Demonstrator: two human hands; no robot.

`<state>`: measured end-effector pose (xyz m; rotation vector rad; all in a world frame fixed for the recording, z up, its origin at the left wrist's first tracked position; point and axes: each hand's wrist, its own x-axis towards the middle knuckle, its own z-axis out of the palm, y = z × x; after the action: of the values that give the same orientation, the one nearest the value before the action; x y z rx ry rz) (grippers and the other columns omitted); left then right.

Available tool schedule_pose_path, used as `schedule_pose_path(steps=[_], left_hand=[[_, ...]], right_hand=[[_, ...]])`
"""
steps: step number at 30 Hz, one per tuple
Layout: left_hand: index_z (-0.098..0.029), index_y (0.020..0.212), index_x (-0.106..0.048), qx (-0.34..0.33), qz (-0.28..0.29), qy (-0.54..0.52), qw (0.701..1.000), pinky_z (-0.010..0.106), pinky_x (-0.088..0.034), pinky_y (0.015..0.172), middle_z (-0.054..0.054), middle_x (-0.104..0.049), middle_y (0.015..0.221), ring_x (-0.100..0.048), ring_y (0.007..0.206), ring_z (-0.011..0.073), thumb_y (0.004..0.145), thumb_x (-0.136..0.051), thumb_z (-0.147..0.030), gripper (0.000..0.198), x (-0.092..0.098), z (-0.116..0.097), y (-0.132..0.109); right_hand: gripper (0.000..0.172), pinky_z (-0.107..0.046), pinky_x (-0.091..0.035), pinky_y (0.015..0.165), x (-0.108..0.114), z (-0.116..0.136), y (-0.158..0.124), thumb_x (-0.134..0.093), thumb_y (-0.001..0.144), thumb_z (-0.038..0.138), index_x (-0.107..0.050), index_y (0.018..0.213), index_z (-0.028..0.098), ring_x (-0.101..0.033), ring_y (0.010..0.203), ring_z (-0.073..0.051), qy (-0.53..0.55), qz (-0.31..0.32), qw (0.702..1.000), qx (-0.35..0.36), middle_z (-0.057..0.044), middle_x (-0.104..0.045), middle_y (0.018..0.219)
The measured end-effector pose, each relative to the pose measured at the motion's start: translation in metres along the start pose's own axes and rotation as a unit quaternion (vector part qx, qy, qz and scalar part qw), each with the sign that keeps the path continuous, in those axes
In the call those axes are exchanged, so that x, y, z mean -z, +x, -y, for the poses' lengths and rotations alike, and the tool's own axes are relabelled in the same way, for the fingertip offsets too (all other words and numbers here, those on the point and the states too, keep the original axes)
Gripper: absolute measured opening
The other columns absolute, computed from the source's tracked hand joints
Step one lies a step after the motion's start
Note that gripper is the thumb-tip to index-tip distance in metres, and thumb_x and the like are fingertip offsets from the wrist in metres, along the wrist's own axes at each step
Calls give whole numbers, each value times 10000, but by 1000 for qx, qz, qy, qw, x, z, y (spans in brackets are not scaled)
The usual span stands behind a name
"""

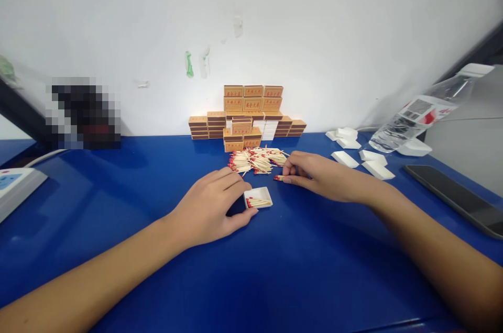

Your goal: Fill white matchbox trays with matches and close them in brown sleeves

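Note:
My left hand [214,202] grips a small white matchbox tray [266,191] at its left end, fingers on the far side and thumb at the near corner. Several red-tipped matches [259,202] lie along the near side of the tray. My right hand [310,173] is closed in a pinch around a few matches [278,178], their red heads poking out to the left, just right of the tray and above the table. Behind both hands spreads a heap of loose matches [257,157] with red heads. The palm hides part of the right hand's matches.
Stacked orange-brown matchboxes [253,104] stand against the wall. Several white trays [377,169] lie at the right, near a leaning plastic bottle [424,110] and a dark phone [456,194]. A white power strip [23,186] sits at the left on the blue table [251,280].

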<state>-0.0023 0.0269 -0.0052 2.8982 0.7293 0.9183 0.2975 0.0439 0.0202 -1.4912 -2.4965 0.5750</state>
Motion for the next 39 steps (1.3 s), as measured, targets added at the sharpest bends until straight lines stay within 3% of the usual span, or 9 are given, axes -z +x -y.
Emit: schedule_pose_path(steps=[19, 26, 30, 34, 39], left_hand=[[-149, 1102, -697, 4, 1, -3, 1000, 421, -599, 861, 93, -765, 1005, -715, 952, 263, 976, -704, -327, 219, 0, 0, 1], [-159, 1109, -689, 0, -2, -9, 1000, 417, -593, 856, 86, -768, 1016, -711, 962, 262, 978, -698, -329, 215, -1, -1, 0], [-153, 1076, -700, 14, 3, -29, 999, 408, -589, 840, 79, -758, 976, -697, 920, 248, 964, -714, -322, 203, -1, -2, 0], [-161, 1035, -702, 29, 11, -52, 998, 389, -579, 811, 66, -751, 944, -686, 896, 237, 951, -727, -320, 182, 0, -3, 1], [-163, 1007, -696, 31, 15, -64, 997, 376, -565, 798, 59, -745, 935, -679, 891, 231, 952, -724, -307, 157, 0, -4, 2]], right_hand=[[417, -403, -460, 752, -2, 10, -8, -343, 1086, 542, -564, 939, 220, -586, 782, -242, -57, 8, 998, -11, -119, -634, 1003], [386, -399, -450, 758, 5, 32, -17, -328, 1105, 548, -484, 927, 243, -561, 792, -230, -23, -19, 1000, 11, -96, -620, 996], [278, -367, -446, 731, -4, 58, -20, -373, 1127, 414, -514, 970, 234, -585, 813, -214, 6, -2, 999, 38, -82, -648, 1022], [184, -352, -456, 721, -24, 70, -16, -411, 1118, 254, -539, 992, 212, -600, 824, -210, -39, -19, 995, 87, -87, -642, 1049], [152, -346, -488, 704, -35, 66, -13, -507, 1112, 288, -582, 1037, 180, -641, 821, -213, -93, -35, 989, 110, -87, -640, 1068]])
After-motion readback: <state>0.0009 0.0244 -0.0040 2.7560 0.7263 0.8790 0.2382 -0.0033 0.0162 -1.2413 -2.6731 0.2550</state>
